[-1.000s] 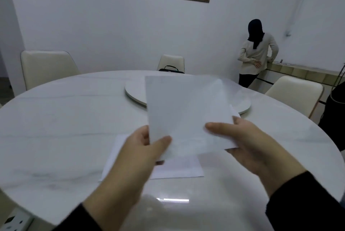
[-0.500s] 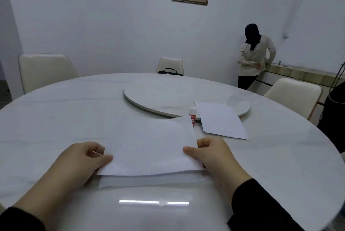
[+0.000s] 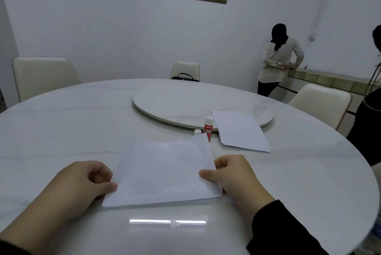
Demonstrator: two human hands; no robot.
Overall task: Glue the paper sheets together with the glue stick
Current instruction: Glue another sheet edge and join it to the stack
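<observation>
Pinching the top paper sheet [image 3: 165,170] at both side edges, your hands hold it flat over a second sheet [image 3: 160,204] whose near edge shows as a thin strip just below it, in the lower centre of the frame. Your left hand [image 3: 82,184] has its thumb on the sheet's lower left edge with the fingers curled; your right hand [image 3: 237,176] grips the right edge between thumb and fingers. The sheet's long axis runs left to right across the counter [image 3: 61,131], and its far right corner lifts slightly. Just above that corner, the glue stick [image 3: 208,127] stands upright, uncapped, with its white cap [image 3: 197,132] beside it on the left. Right of it lies a stack of loose sheets [image 3: 241,131], long axis running away from you, far end resting on the round turntable [image 3: 185,104].
</observation>
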